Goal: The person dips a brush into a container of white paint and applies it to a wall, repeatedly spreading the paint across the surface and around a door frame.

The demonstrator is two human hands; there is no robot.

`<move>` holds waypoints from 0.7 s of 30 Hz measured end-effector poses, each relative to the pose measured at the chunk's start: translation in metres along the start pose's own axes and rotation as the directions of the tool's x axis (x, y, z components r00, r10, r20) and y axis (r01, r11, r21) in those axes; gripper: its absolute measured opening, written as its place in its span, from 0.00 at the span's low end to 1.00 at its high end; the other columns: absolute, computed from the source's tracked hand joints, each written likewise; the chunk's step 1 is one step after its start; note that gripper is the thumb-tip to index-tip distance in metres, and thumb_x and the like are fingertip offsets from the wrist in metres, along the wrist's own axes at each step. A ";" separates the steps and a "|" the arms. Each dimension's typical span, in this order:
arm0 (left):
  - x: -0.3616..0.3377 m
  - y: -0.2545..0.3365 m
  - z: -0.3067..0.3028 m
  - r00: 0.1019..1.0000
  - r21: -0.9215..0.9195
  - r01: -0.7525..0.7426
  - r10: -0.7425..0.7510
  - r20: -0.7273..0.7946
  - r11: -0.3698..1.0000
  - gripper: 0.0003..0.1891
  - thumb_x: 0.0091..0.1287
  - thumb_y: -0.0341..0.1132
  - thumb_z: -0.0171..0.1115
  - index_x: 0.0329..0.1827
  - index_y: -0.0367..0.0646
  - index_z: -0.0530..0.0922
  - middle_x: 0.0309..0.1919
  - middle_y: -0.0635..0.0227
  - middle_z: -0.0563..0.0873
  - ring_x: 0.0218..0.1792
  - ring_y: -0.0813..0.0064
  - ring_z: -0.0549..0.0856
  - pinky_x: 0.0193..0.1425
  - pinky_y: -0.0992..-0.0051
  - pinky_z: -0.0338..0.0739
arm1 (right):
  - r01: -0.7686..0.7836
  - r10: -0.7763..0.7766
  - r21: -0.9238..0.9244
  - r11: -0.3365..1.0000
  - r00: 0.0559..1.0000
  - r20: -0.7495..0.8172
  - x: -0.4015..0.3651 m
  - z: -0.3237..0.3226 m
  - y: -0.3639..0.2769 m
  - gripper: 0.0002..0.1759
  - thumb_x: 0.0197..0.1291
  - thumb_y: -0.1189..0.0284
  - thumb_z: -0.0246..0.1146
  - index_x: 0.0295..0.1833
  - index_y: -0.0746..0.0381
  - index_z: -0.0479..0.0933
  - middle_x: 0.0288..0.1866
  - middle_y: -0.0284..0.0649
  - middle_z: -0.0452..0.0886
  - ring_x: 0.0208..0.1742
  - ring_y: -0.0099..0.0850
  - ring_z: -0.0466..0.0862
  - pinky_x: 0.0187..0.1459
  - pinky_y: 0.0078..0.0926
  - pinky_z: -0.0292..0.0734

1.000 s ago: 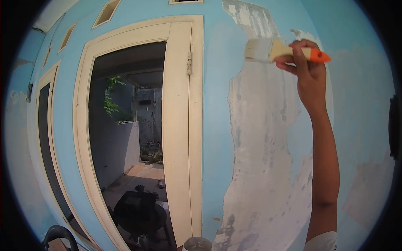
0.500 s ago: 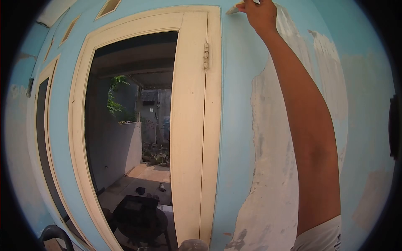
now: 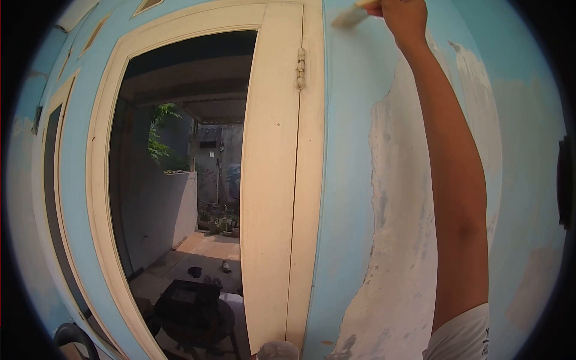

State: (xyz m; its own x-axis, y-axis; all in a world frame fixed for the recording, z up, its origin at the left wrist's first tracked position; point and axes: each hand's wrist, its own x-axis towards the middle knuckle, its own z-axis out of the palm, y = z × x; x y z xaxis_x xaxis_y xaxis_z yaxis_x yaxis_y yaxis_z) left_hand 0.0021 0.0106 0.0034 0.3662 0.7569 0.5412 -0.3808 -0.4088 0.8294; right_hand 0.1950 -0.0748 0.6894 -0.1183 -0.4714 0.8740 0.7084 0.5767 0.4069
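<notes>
High at the top of the view, my right hand [image 3: 405, 21] is closed on the handle of a flat tool, a brush or scraper [image 3: 351, 17], whose exact kind is blurred. The tool's wide end lies against the blue wall [image 3: 348, 120], just right of the door frame. Below and right of it, a large whitish patch [image 3: 402, 228] with a ragged edge runs down the wall, partly behind my forearm. My left hand is out of view.
The cream door frame [image 3: 312, 180] with a metal hinge [image 3: 300, 69] stands left of the patch. Its glass shows a yard and a dark stool [image 3: 195, 309]. A rounded container [image 3: 278, 350] shows at the bottom edge. A black curved object [image 3: 77, 336] is at lower left.
My right hand and the tool have moved right in the view and slightly down. The door and wall have shifted a little in the view too.
</notes>
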 end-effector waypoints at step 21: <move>0.003 0.001 -0.001 1.000 0.094 -0.023 0.024 -0.009 0.995 0.56 0.50 0.63 0.80 0.74 0.36 0.64 0.63 0.53 0.78 0.63 0.56 0.79 0.65 0.59 0.73 | 0.178 -0.167 0.107 0.978 0.981 -0.103 0.031 0.003 0.057 0.15 0.75 0.63 0.61 0.41 0.65 0.72 0.25 0.37 0.78 0.20 0.23 0.79 0.22 0.22 0.79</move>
State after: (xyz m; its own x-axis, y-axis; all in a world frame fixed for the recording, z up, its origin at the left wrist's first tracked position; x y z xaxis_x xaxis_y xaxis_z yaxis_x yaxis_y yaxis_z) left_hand 0.0025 0.0130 0.0057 0.3492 0.7515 0.5597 -0.3075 -0.4724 0.8260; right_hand 0.2296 -0.0551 0.7404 -0.1631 -0.6273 0.7615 0.5978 0.5513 0.5820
